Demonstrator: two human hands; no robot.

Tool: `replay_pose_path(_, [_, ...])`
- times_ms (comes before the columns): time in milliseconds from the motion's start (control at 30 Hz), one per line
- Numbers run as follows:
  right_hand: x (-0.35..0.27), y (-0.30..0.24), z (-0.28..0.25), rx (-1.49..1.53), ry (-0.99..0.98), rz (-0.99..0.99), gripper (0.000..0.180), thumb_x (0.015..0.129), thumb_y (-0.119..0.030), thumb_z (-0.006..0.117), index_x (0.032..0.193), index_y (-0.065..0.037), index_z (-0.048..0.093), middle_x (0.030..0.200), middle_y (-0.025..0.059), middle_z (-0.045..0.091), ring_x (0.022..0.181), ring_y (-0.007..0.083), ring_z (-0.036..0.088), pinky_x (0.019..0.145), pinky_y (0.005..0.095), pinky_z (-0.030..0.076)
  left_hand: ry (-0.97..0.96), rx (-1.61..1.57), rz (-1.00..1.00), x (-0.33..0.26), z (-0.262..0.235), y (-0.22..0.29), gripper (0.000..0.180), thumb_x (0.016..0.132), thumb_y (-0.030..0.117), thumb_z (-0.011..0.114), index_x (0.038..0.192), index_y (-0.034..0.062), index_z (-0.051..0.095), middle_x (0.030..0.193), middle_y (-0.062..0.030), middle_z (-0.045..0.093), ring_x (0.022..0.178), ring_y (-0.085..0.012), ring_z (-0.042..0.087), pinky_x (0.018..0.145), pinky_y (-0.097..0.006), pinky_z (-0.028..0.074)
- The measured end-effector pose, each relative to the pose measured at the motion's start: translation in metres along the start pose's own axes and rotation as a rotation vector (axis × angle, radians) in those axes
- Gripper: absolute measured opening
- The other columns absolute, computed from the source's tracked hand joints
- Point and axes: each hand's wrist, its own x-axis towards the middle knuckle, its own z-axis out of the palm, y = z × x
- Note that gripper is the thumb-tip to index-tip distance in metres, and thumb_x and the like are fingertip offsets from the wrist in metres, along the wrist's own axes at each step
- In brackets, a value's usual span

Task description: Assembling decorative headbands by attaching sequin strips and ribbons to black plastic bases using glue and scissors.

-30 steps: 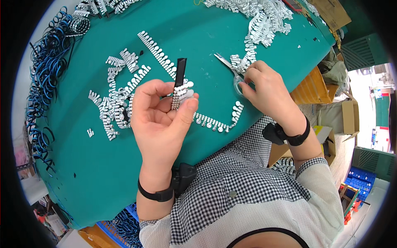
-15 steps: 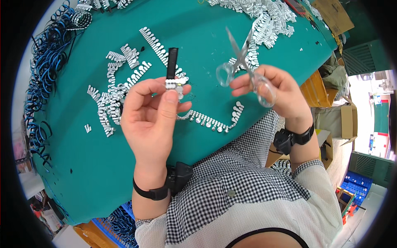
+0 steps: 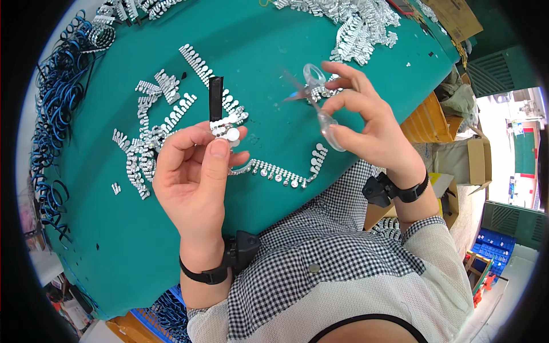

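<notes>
Between the thumb and fingers of my left hand (image 3: 194, 171) is pinched the end of a rhinestone trim (image 3: 231, 134). A flat black strip (image 3: 215, 99) sticks up from that end, pointing away from me. The trim's beaded length (image 3: 280, 173) shows again below my fingers, curving right over the table. My right hand (image 3: 372, 123) holds scissors (image 3: 325, 123) by their clear handles, fingers in or around the loops. Their blades are blurred and point left, apart from the trim.
Loose rhinestone pieces (image 3: 151, 137) lie left of my left hand. A large pile of silvery trim (image 3: 360, 31) sits at the far right. Blue and black cords (image 3: 63, 91) heap along the green table's (image 3: 131, 246) left edge. Cardboard boxes (image 3: 429, 120) stand to the right.
The scissors have swung from pointing away from me to pointing left, and my right-hand fingers have shifted on the loops. My left hand and the trim have moved slightly left and nearer.
</notes>
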Motion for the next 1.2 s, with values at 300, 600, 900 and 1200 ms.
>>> replay_pose_path(300, [0.0, 0.003, -0.002, 0.584, -0.27, -0.032, 0.021, 0.07, -0.008, 0.068, 0.087, -0.004, 0.055, 0.106, 0.0077, 0.051, 0.096, 0.0184, 0.047, 0.086, 0.0303, 0.035, -0.055, -0.065, -0.008, -0.001, -0.004, -0.004, 0.013, 0.083, -0.003, 0.052, 0.096, -0.0054, 0.05, 0.09, -0.0129, 0.058, 0.086, -0.0251, 0.063, 0.065, -0.028, 0.057])
replay_pose_path(600, [0.012, -0.01, 0.002, 1.032, -0.462, 0.17, 0.052, 0.064, -0.011, 0.074, 0.109, 0.0, 0.05, 0.099, 0.0073, 0.058, 0.073, 0.0075, 0.043, 0.067, 0.022, 0.037, -0.094, -0.099, -0.063, -0.002, -0.006, -0.001, 0.013, 0.083, -0.005, 0.049, 0.096, -0.0058, 0.047, 0.092, -0.0154, 0.058, 0.087, -0.0249, 0.062, 0.066, -0.029, 0.057])
replay_pose_path(900, [0.031, -0.006, -0.004, 0.949, -0.75, 0.234, 0.051, 0.066, -0.005, 0.071, 0.114, 0.0, 0.054, 0.08, 0.005, 0.063, 0.055, 0.0037, 0.045, 0.058, 0.0184, 0.041, -0.135, -0.15, -0.061, 0.001, -0.008, 0.006, 0.01, 0.084, -0.003, 0.047, 0.093, -0.0065, 0.046, 0.089, -0.0162, 0.058, 0.087, -0.0259, 0.062, 0.066, -0.03, 0.057])
replay_pose_path(1200, [0.045, -0.003, -0.017, 0.884, -0.813, 0.247, 0.045, 0.065, -0.003, 0.066, 0.108, 0.002, 0.059, 0.07, 0.0005, 0.06, 0.052, 0.0017, 0.043, 0.049, 0.0165, 0.034, -0.137, -0.164, -0.069, 0.0, -0.011, 0.006, 0.009, 0.083, -0.001, 0.05, 0.089, -0.0058, 0.046, 0.087, -0.0152, 0.058, 0.085, -0.0255, 0.063, 0.067, -0.031, 0.057])
